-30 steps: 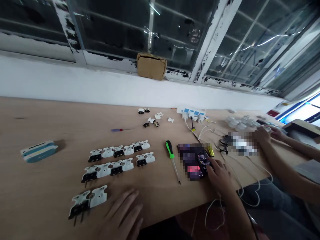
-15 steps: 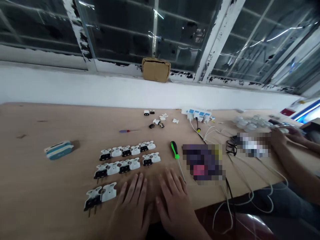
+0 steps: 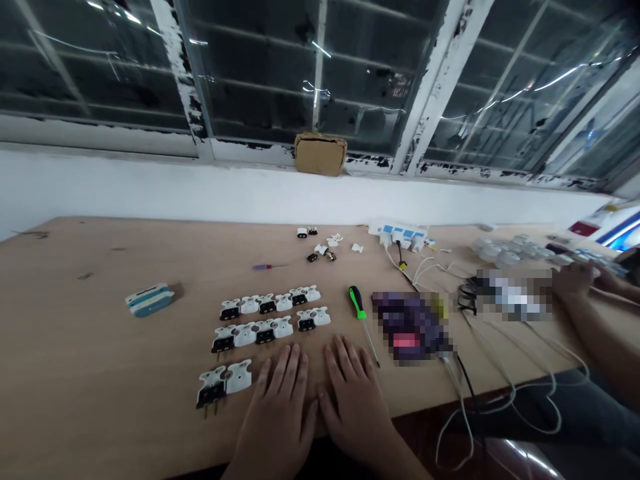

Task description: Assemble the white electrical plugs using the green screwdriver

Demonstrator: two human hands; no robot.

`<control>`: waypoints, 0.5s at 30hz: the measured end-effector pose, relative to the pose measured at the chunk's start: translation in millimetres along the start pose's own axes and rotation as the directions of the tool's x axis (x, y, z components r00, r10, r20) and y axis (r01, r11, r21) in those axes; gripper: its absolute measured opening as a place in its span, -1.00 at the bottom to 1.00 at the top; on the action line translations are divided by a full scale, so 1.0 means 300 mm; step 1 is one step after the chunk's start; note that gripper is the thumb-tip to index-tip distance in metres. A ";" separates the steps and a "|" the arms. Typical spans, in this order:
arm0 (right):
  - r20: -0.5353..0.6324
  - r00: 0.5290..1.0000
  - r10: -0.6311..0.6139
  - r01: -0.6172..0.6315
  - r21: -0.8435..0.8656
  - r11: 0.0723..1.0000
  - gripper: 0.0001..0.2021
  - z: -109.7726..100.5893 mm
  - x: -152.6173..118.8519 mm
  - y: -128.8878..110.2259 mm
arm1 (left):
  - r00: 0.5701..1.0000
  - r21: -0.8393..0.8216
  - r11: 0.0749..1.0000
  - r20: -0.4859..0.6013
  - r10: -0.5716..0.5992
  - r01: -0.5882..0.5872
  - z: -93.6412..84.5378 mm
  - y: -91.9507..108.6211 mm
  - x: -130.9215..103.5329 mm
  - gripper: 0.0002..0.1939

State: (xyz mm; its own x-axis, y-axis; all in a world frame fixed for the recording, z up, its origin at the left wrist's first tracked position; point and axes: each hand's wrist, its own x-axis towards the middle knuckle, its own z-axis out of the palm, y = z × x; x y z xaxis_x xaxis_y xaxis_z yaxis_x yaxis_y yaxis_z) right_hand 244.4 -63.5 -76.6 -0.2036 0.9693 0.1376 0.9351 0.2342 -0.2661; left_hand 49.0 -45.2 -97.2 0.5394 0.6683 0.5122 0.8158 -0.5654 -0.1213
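My left hand [image 3: 280,407] lies flat on the wooden table, fingers stretched out, holding nothing. Beside it, my right hand [image 3: 353,393] also rests flat with its fingers extended and nothing in them. Left of my left hand is a white and black plug casing [image 3: 224,383] with metal pins. Beyond the fingertips, more white and black plug casings [image 3: 253,335] lie in rows, with another row [image 3: 270,303] behind. A green and black screwdriver [image 3: 363,323] lies just right of my right hand, its tip pointing toward me.
A blue and white box [image 3: 149,300] sits at the left. Farther back are a small screwdriver [image 3: 269,267], loose plug parts [image 3: 323,251] and a power strip [image 3: 400,235]. At right, cables [image 3: 500,387] hang over the edge near another person's hand [image 3: 573,277].
The view has shifted, so the table's items appear farther right. Both my hands stay flat on the table. The other person's hands have moved slightly.
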 end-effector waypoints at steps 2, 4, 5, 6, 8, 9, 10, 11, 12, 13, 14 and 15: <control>-0.004 1.000 0.000 0.000 -0.006 1.000 -0.34 0.001 0.001 0.001 | 1.000 -0.017 1.000 -0.001 -0.005 0.005 0.001 -0.001 -0.001 -0.43; -0.005 1.000 -0.007 0.007 -0.011 1.000 -0.34 0.001 0.001 0.001 | 1.000 -0.027 1.000 0.000 -0.006 0.006 0.003 -0.002 -0.001 -0.43; -0.007 1.000 -0.011 0.011 -0.014 1.000 -0.34 0.001 0.001 0.001 | 1.000 -0.025 1.000 0.001 -0.010 0.010 0.004 -0.002 0.000 -0.43; -0.011 1.000 -0.012 0.011 -0.018 1.000 -0.34 0.001 0.000 0.001 | 1.000 -0.020 1.000 0.001 -0.011 0.011 0.005 -0.003 0.000 -0.43; -0.018 1.000 -0.018 0.017 -0.021 1.000 -0.35 0.002 -0.003 0.001 | 1.000 -0.008 1.000 0.005 -0.013 0.013 0.007 -0.003 0.000 -0.44; -0.018 0.999 -0.027 0.027 -0.018 0.999 -0.36 0.002 -0.006 0.002 | 1.000 -0.007 1.000 0.006 -0.014 0.014 0.008 -0.003 0.000 -0.44; -0.014 0.999 -0.046 0.046 -0.012 0.999 -0.37 0.003 -0.008 0.003 | 1.000 -0.009 1.000 0.008 -0.015 0.015 0.010 -0.004 -0.001 -0.44; -0.008 0.998 -0.069 0.069 -0.003 0.998 -0.39 0.003 -0.011 0.005 | 1.000 -0.016 1.000 0.011 -0.018 0.018 0.012 -0.004 -0.002 -0.44; -0.003 0.996 -0.093 0.093 0.007 0.996 -0.41 0.004 -0.014 0.007 | 1.000 -0.025 0.999 0.015 -0.024 0.024 0.013 -0.004 -0.004 -0.43; 0.001 0.994 -0.112 0.112 0.016 0.994 -0.42 0.005 -0.016 0.009 | 0.999 -0.034 0.999 0.018 -0.029 0.030 0.014 -0.005 -0.006 -0.43; 0.000 0.993 -0.122 0.122 0.026 0.992 -0.43 0.006 -0.018 0.011 | 0.999 -0.042 0.999 0.020 -0.032 0.033 0.015 -0.006 -0.008 -0.43; -0.005 0.992 -0.124 0.124 0.035 0.992 -0.43 0.008 -0.019 0.012 | 0.999 -0.046 0.998 0.020 -0.033 0.034 0.015 -0.007 -0.009 -0.43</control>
State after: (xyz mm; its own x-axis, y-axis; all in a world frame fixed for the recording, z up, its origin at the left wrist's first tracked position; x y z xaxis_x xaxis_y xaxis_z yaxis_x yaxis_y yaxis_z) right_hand 248.4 -68.0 -80.6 -0.3165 0.9325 0.1741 0.8918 0.3550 -0.2805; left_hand 46.7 -43.9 -102.2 0.5162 0.6964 0.4985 0.8233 -0.5638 -0.0649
